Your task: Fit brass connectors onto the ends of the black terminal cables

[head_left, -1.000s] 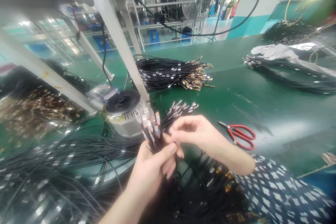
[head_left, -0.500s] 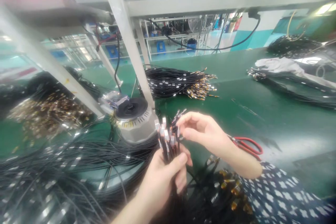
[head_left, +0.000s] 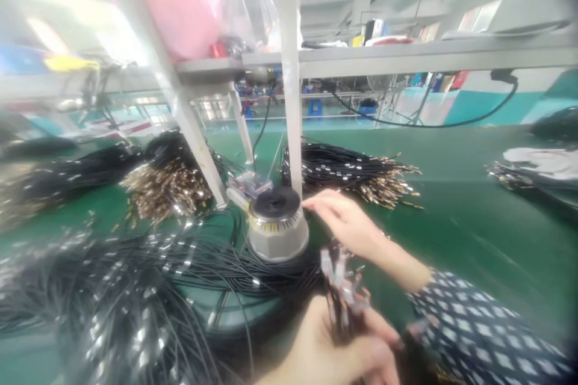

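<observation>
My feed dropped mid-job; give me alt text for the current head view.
A left hand holds a bunch of black cables, pale tips up, while the right hand reaches to the edge of a grey, black-topped device; contact is unclear. Loose black cables spread leftward over the green table, with cable bundles beyond.
</observation>
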The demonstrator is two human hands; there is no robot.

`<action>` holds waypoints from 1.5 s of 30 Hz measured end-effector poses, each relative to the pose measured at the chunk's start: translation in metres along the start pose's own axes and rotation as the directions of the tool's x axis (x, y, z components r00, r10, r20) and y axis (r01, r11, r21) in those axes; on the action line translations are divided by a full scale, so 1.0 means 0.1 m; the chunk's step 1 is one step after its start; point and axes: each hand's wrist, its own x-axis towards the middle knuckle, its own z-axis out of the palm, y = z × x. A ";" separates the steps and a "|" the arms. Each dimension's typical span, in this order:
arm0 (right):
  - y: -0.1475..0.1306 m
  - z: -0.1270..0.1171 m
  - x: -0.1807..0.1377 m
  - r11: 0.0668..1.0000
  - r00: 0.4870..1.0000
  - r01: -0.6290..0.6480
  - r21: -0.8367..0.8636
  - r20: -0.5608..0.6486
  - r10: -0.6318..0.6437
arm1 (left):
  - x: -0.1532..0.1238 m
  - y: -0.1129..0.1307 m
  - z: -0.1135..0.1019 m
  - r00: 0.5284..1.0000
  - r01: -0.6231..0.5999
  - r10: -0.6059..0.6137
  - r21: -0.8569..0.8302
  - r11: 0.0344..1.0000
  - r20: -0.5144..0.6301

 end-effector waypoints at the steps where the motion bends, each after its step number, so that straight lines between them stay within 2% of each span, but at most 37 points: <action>1: 0.02 0.10 0.13 0.982 0.997 0.075 -0.172 0.033 -0.071 | 0.01 -0.01 -0.03 0.999 0.019 -0.020 0.019 1.000 0.041; 2: 0.04 0.19 0.25 0.949 0.992 0.118 -0.292 0.075 -0.100 | 0.02 -0.02 -0.06 0.998 0.021 -0.023 0.029 0.999 0.054; 4: 0.05 0.34 0.43 0.919 0.988 0.144 -0.366 0.112 -0.110 | 0.05 -0.03 -0.10 0.999 -0.004 0.004 0.017 1.000 0.044; 8: 0.03 0.41 0.52 0.936 0.989 0.114 -0.332 0.130 -0.074 | 0.10 -0.02 -0.10 0.999 -0.010 0.009 0.009 1.000 0.031; 10: -0.02 0.39 0.44 0.958 0.995 0.047 -0.283 0.100 -0.019 | 0.09 -0.01 -0.09 1.000 0.012 -0.012 0.018 1.000 0.027; 13: -0.08 0.38 0.25 0.977 0.984 -0.147 -0.155 0.080 0.161 | 0.06 -0.01 -0.06 1.000 0.023 -0.024 0.014 1.000 0.020; 16: -0.11 0.46 0.11 0.930 0.916 -0.367 0.006 0.174 0.361 | 0.06 -0.01 -0.04 0.999 0.012 -0.012 0.006 1.000 0.035; 18: -0.11 0.54 0.08 0.874 0.868 -0.475 0.103 0.222 0.445 | 0.07 -0.01 -0.05 0.999 0.004 -0.005 0.003 1.000 0.048; 24: -0.14 0.72 0.14 0.698 0.768 -0.640 0.323 0.245 0.591 | 0.10 -0.04 -0.09 0.999 -0.006 0.006 0.011 1.000 0.045; 29: -0.16 0.75 0.15 0.598 0.721 -0.680 0.424 0.238 0.650 | 0.12 -0.04 -0.08 0.999 -0.002 0.001 0.019 1.000 0.034; 37: -0.12 0.73 0.12 0.522 0.686 -0.700 0.486 0.257 0.680 | 0.11 0.00 -0.06 0.999 0.013 -0.014 0.031 0.999 0.036; 40: -0.11 0.76 0.11 0.535 0.701 -0.675 0.508 0.216 0.680 | 0.11 0.00 -0.06 1.000 0.019 -0.019 0.029 0.999 0.024; 45: -0.20 0.70 0.16 0.621 0.788 -0.544 0.564 0.088 0.609 | 0.13 -0.01 -0.06 1.000 0.018 -0.018 0.009 1.000 0.017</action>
